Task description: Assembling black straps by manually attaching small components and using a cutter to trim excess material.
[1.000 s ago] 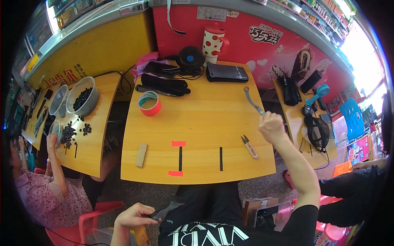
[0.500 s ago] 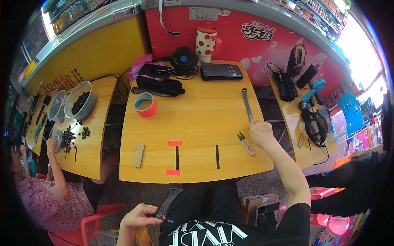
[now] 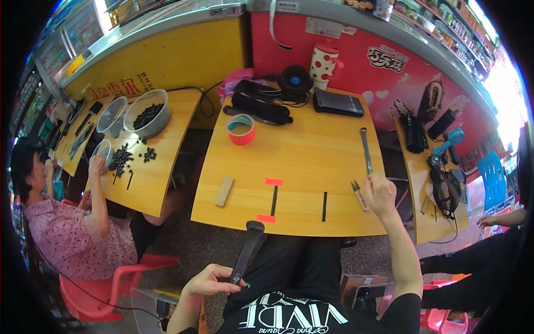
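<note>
The left hand (image 3: pixel 214 280) is pinching a dark strap (image 3: pixel 248 249) pointing forward over the lap (image 3: pixel 303 259), while the right hand (image 3: pixel 380 195), just beside the scissors (image 3: pixel 363 202), is gripping a gray strap (image 3: pixel 366 151) pointing away along the right side of the counter (image 3: pixel 311 161).

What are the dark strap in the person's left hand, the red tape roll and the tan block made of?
Strap: likely fabric or rubber, judging by its flat, dull dark band; no weave is discernible. Tape roll: probably plastic or cloth tape, with a smooth, even red side. Block: perhaps wood or cork, being matte tan and straight-edged.
</note>
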Demonstrator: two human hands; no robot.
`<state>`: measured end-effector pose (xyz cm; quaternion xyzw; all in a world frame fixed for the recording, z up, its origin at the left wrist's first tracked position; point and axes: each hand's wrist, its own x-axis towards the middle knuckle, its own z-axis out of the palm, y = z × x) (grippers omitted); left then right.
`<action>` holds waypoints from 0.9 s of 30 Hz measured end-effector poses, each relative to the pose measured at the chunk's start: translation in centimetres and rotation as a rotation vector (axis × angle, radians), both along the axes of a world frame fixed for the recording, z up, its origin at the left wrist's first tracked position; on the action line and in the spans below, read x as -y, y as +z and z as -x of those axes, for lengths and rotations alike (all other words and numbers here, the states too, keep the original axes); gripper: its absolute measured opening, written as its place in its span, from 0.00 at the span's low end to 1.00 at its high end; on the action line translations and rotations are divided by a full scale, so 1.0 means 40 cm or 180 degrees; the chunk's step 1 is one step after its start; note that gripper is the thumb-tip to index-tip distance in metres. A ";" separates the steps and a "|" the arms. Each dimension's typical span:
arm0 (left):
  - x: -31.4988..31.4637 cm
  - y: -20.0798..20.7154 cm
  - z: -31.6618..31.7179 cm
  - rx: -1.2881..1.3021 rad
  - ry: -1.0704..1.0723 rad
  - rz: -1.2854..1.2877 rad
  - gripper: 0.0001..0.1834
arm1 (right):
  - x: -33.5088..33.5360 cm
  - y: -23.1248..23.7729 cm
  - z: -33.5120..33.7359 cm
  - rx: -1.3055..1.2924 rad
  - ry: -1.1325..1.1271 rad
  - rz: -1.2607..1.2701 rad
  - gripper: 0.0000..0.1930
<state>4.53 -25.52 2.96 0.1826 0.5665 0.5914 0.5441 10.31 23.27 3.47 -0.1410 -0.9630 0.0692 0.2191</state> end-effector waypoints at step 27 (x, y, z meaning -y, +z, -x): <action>0.105 -0.091 -0.043 0.0278 0.1616 -0.0401 0.10 | 0.291 -0.036 -0.032 -0.0441 0.0213 -0.0330 0.11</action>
